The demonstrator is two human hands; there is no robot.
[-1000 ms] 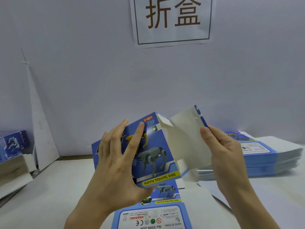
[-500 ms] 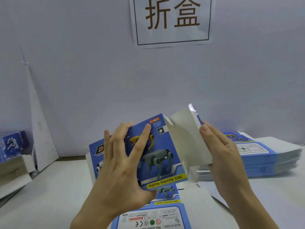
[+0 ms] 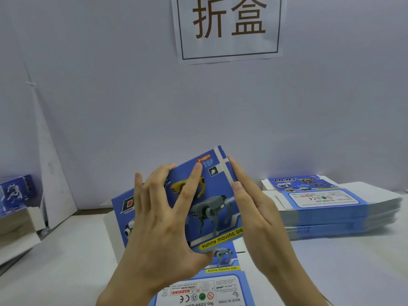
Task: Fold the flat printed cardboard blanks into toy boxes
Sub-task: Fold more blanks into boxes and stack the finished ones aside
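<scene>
Now, in the head view, the white flap that stood open at the right end of the toy box half a second ago is found folded shut against that end. The toy box [image 3: 212, 195] is held in the air above the surface [image 3: 66, 261]. It is tilted, with its printed front of grey and yellow robot dogs turned toward the camera. It is grasped by the left grip [image 3: 163, 219]: the fingers are spread across the front face and the thumb is hooked under the lower edge. The right grip [image 3: 254, 213], which was set against the open flap before, is laid flat along the box's right end. Its fingers are straight and pressed on the closed flap, and nothing is clasped. The box is lodged between the two grips and touches both.

A flat blank [image 3: 220, 283] is seen on the surface directly beneath the box, partly hidden by the wrists. A stack of blanks [image 3: 331, 208] is piled to the right, well apart from the grips. Folded boxes [image 3: 15, 191] are glimpsed at the far left edge. A paper sign [image 3: 229, 27] is fixed to the wall behind.
</scene>
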